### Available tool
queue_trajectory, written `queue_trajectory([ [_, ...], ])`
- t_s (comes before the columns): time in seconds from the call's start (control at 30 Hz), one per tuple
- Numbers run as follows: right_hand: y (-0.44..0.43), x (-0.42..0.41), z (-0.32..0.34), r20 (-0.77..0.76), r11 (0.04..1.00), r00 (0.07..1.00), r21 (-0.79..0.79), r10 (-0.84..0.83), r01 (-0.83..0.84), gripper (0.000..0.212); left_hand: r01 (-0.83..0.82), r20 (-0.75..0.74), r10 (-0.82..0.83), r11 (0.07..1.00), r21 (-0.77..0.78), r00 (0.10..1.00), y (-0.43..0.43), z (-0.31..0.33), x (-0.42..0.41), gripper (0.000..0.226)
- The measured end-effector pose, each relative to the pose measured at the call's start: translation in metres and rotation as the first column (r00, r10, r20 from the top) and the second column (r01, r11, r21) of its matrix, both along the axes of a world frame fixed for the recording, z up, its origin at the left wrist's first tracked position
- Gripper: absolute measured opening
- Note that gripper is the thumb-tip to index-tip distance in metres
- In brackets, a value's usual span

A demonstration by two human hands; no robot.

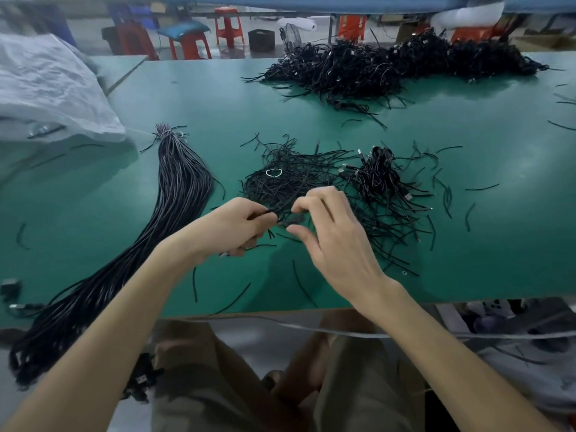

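Far left edge of the green counter (202, 98): a white woven plastic sack (53, 88). Beside it, a long tied bundle of black cables (174, 194) runs from mid-counter to the near left corner.

Left hand (230, 227), near the front edge at centre: fingers curled and clamped on one end of a thin black wire tie (282, 213). The tie's long axis runs left to right, bridging both hands.

Right hand (333, 241): forefinger and thumb are bent toward the tie's free end and a narrow gap apart. A firm pinch cannot be confirmed. Judged nearer for the next grasp.

Just behind lies a loose heap of black ties (293, 176), then a small heap of coiled black cables (378, 176). A large black cable pile (389, 67) occupies the far right edge.
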State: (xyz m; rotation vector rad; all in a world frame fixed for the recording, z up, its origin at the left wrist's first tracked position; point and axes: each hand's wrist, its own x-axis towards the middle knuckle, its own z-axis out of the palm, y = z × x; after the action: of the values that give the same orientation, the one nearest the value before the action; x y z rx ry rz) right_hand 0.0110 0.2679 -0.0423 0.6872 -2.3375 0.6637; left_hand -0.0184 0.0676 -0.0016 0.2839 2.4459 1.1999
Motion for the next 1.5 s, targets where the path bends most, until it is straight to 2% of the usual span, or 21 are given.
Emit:
queue_trajectory([
  [0.1,0.004,-0.004,-0.001,-0.028,0.966,0.996,0.242,-0.083,0.087,0.053,0.115,-0.065,-0.118,0.992,-0.049,0.991,-0.007,0.001,0.001,0.03],
  [0.17,0.004,-0.005,-0.004,0.013,0.946,0.996,0.314,-0.09,0.081,0.048,0.144,-0.087,-0.144,0.99,-0.004,0.986,-0.006,0.001,0.002,0.019],
  [0.23,0.006,-0.004,-0.008,0.004,0.965,0.998,0.258,-0.055,0.052,0.031,0.133,-0.076,-0.127,0.988,0.078,0.989,-0.002,0.001,0.004,0.017],
  [0.3,0.011,-0.004,-0.007,0.001,0.977,0.998,0.205,-0.06,0.059,0.022,0.089,-0.045,-0.083,0.982,0.164,0.996,-0.002,0.001,0.005,0.032],
  [0.37,0.019,-0.008,-0.002,0.15,0.995,0.986,0.08,-0.074,0.063,0.02,0.002,-0.041,0.005,0.983,0.181,0.999,-0.01,0.001,0.0,0.045],
  [0.4,0.024,-0.012,0.002,0.281,0.996,0.956,-0.026,-0.08,0.09,0.02,-0.078,-0.07,0.089,0.986,0.147,0.994,-0.017,0.0,-0.006,0.044],
  [0.47,0.038,-0.024,0.007,0.47,0.96,0.879,-0.205,-0.076,0.193,0.017,-0.298,-0.21,0.282,0.954,-0.044,0.936,-0.041,-0.006,-0.02,0.034],
  [0.53,0.056,-0.038,0.012,0.526,0.909,0.842,-0.282,-0.122,0.308,0.017,-0.479,-0.368,0.357,0.814,-0.329,0.859,-0.068,-0.016,-0.03,0.028],
  [0.6,0.072,-0.051,0.016,0.555,0.841,0.818,-0.363,-0.151,0.402,0.018,-0.501,-0.401,0.318,0.685,-0.529,0.859,-0.083,-0.028,-0.029,0.031],
  [0.67,0.083,-0.063,0.015,0.597,0.763,0.787,-0.435,-0.153,0.478,0.02,-0.493,-0.406,0.293,0.641,-0.588,0.865,-0.086,-0.039,-0.024,0.035],
  [0.77,0.086,-0.07,0.01,0.673,0.66,0.739,-0.539,-0.036,0.523,0.021,-0.526,-0.496,0.236,0.605,-0.598,0.836,-0.082,-0.049,-0.019,0.033],
  [0.93,0.078,-0.06,-0.006,0.646,0.775,0.753,-0.412,-0.122,0.479,0.028,-0.527,-0.526,0.173,0.541,-0.655,0.833,-0.085,-0.05,-0.022,0.021],
  [0.97,0.076,-0.058,-0.008,0.64,0.785,0.756,-0.393,-0.141,0.479,0.035,-0.52,-0.523,0.163,0.536,-0.665,0.837,-0.087,-0.05,-0.022,0.02],
  [1.03,0.074,-0.055,-0.011,0.636,0.778,0.753,-0.383,-0.169,0.498,0.059,-0.512,-0.521,0.155,0.546,-0.662,0.839,-0.09,-0.049,-0.022,0.024],
  [1.1,0.073,-0.049,-0.012,0.603,0.784,0.774,-0.379,-0.194,0.491,0.067,-0.504,-0.521,0.164,0.6,-0.621,0.838,-0.092,-0.046,-0.02,0.029],
  [1.2,0.07,-0.039,-0.013,0.523,0.816,0.822,-0.361,-0.224,0.452,0.068,-0.438,-0.497,0.163,0.743,-0.507,0.852,-0.084,-0.035,-0.012,0.024],
  [1.3,0.057,-0.025,-0.009,0.349,0.9,0.903,-0.257,-0.252,0.351,0.069,-0.254,-0.375,0.122,0.911,-0.324,0.919,-0.06,-0.013,-0.002,0.018],
  [1.4,0.027,-0.004,-0.003,0.201,0.994,0.977,-0.067,-0.072,0.087,0.075,0.01,-0.274,-0.043,0.993,-0.118,0.961,-0.031,0.008,0.012,0.018],
  [1.47,0.005,0.009,-0.006,0.209,0.993,0.971,-0.025,0.116,-0.113,0.075,0.135,-0.272,-0.127,0.991,0.009,0.954,-0.014,0.017,0.021,0.018],
  [1.5,-0.005,0.014,-0.007,0.248,0.98,0.948,-0.062,0.199,-0.189,0.073,0.174,-0.26,-0.152,0.983,0.062,0.954,-0.007,0.02,0.024,0.018],
])
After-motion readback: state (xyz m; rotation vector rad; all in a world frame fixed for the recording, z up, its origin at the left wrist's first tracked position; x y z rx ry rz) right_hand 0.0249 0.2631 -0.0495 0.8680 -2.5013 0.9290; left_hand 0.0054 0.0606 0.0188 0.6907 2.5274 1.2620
